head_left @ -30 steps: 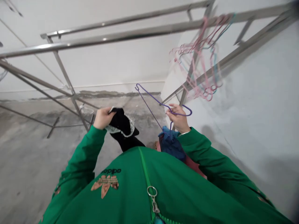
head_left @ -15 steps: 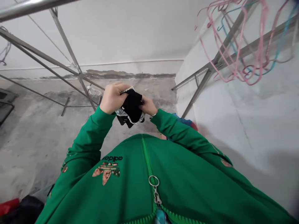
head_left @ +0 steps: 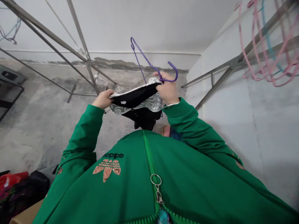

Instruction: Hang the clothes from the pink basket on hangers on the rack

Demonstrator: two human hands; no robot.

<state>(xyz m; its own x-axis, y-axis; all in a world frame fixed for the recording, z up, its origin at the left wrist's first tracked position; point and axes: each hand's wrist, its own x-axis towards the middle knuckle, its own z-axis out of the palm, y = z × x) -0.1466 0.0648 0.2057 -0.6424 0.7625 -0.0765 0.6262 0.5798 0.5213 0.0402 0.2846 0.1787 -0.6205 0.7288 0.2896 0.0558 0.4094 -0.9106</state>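
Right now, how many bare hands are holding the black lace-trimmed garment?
2. The left hand grips the black lace-trimmed garment at its left end; the right hand grips its right end, along with the purple hanger. No other hand shows.

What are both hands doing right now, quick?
Left hand: closed, holding one end of the black garment with white lace.
Right hand: closed, holding the garment's other end and the purple hanger.
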